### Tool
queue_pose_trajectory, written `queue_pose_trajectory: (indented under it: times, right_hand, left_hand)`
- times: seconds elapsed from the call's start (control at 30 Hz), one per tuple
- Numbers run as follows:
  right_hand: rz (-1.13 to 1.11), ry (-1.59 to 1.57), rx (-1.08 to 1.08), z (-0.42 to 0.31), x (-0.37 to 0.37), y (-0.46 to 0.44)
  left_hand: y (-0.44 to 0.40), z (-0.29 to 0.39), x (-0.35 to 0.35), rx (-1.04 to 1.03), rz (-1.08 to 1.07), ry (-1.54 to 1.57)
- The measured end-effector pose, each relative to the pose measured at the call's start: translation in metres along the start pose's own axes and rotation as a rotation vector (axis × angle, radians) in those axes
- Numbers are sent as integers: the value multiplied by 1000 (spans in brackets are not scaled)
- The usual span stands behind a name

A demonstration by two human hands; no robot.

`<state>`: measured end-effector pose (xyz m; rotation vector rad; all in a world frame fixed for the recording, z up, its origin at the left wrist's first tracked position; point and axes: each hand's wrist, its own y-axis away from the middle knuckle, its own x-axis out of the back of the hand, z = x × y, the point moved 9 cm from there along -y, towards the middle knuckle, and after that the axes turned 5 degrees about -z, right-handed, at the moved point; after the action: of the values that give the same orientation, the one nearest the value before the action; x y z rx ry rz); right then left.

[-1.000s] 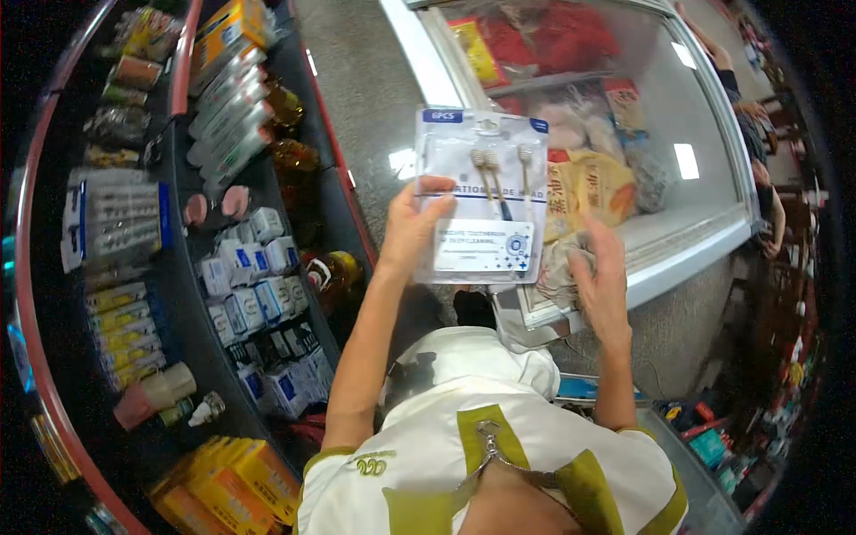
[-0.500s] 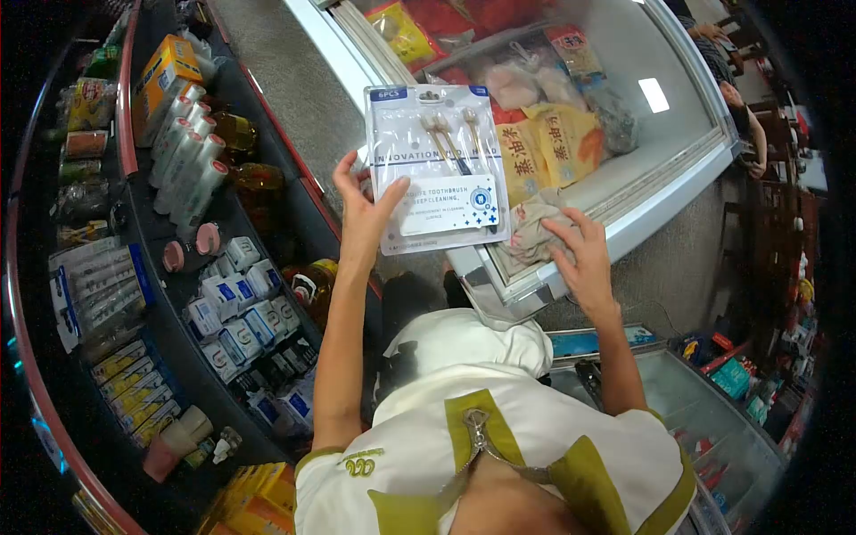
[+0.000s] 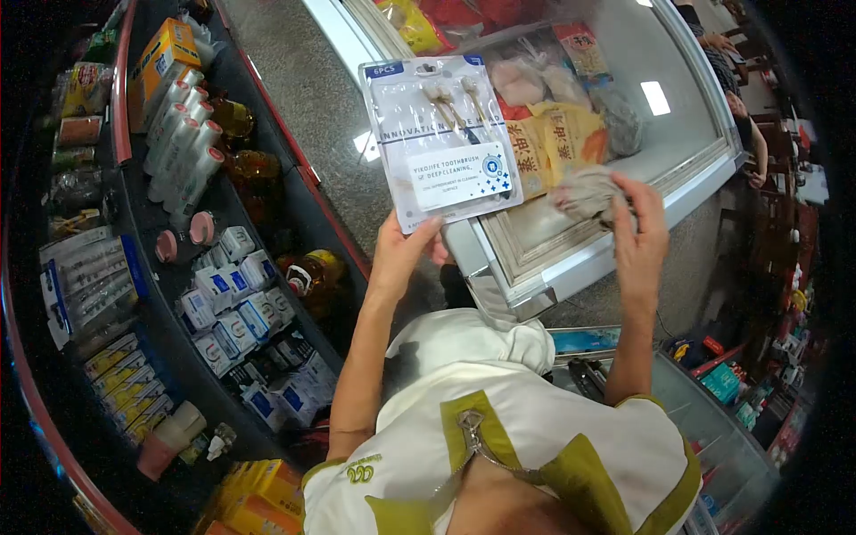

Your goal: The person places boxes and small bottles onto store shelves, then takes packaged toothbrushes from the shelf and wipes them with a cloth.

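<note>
A white and blue toothbrush packet (image 3: 437, 143) is upright in front of me, its printed face towards the camera. My left hand (image 3: 406, 254) grips its bottom edge between thumb and fingers. In my right hand (image 3: 637, 236) is a crumpled greyish cloth (image 3: 593, 196), pinched between the fingers just above the freezer's glass. The chest freezer (image 3: 580, 276) has bagged food inside, with yellow packets (image 3: 557, 143) seen beside the toothbrush packet.
A dark shelf (image 3: 183, 259) on the left carries white bottles (image 3: 183, 143), small white boxes (image 3: 236, 312) and orange boxes (image 3: 259, 499). Oil bottles (image 3: 316, 272) stand low beside it. Another person's arm (image 3: 758, 147) shows at the upper right. A glass-topped case (image 3: 704, 419) is at lower right.
My left hand has shifted from the packet's side to its bottom edge, and the packet has tilted. My right hand has lifted the cloth from the freezer's near corner and moved right.
</note>
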<state>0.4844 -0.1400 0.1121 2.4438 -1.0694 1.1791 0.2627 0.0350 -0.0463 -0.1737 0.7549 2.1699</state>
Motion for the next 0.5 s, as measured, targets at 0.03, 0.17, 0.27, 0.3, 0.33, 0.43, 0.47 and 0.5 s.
queue_pose_trajectory:
  times: [0.03,0.17,0.27,0.3,0.33,0.43,0.47,0.5]
  right_hand:
    - [45,-17,11,-7,10,-2]
    - [117,-86,178,-49,-3,-5]
    - [-91,-217,308,-76,-76,-3]
    - [-131,-167,394,-86,-104,-1]
    - [-163,-88,473,-97,-129,2]
    - [-188,82,583,-102,-174,8]
    - [-184,130,599,-102,-180,7]
    - [-195,154,579,-99,-182,0]
  left_hand:
    - [1,0,1,0,-25,6]
    - [2,-10,2,92,-56,-72]
    - [2,-12,5,73,-15,-41]
    - [4,-8,4,72,-17,-89]
    - [7,-1,1,68,-16,-136]
    - [2,-9,10,59,-83,-119]
    - [-1,-15,15,54,-119,-85]
    - [0,-14,15,70,-112,-90]
